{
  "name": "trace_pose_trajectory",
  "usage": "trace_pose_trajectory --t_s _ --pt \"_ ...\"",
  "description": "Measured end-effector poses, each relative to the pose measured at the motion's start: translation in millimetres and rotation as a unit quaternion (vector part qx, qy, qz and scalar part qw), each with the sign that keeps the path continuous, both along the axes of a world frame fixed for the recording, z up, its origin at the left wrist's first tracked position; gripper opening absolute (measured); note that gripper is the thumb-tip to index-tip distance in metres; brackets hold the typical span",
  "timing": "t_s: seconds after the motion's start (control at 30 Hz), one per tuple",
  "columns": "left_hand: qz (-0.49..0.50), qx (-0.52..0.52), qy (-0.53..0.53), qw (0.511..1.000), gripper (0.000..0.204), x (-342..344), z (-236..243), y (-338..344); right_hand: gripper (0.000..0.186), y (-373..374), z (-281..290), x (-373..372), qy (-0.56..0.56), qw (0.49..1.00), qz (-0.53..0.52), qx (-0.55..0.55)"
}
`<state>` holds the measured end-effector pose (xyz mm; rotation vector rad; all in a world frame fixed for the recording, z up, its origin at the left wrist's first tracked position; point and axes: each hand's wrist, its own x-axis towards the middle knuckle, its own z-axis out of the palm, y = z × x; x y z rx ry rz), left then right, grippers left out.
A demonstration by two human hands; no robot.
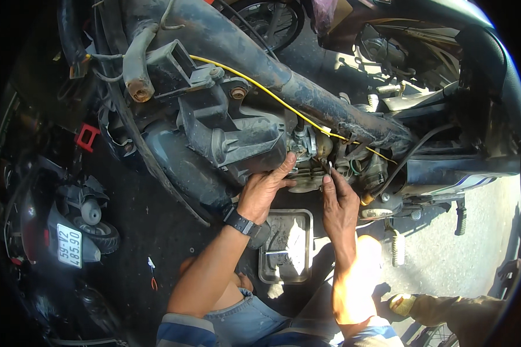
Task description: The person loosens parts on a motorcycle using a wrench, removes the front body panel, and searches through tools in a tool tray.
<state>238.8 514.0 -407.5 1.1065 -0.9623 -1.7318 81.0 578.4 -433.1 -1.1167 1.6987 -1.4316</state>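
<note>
A motorbike with its body stripped shows a long frame tube (pixel 231 43), a yellow cable (pixel 255 84) along it, and a black plastic housing (pixel 237 136). My left hand (pixel 263 191) grips the metal carburetor (pixel 301 144) at the middle, thumb on its side, other fingertips partly hidden. Just right of it, my right hand (pixel 340 205) pinches a small, slim metal tool (pixel 329 165) against the engine parts; the tool's far end is unclear. Below the hands a metal tray (pixel 262 269) on the ground holds a rod and something pale.
Orange-handled pliers (pixel 153 280) and a red stand (pixel 87 136) lie at left, beside a parked scooter (pixel 52 220). Another motorbike (pixel 388 49) stands at the top right. At lower right are another person's trousered leg (pixel 457 315) and a bike wheel (pixel 428 338).
</note>
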Motion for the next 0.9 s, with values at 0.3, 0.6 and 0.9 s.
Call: trace_pose_trajectory --t_s 0.3,0.6,0.9 --pt "-0.019 0.001 -0.037 0.999 0.056 -1 2 -1 0.031 -14 22 10 0.092 0.995 -0.025 -0.012" --pt "-0.045 -0.001 -0.062 0.997 0.058 3 6 -1 0.03 -23 -6 29 0.202 0.969 -0.105 -0.095" --pt "-0.063 -0.011 -0.085 0.994 0.061 4 3 -5 0.026 -26 -2 22 0.179 0.976 -0.071 -0.107"
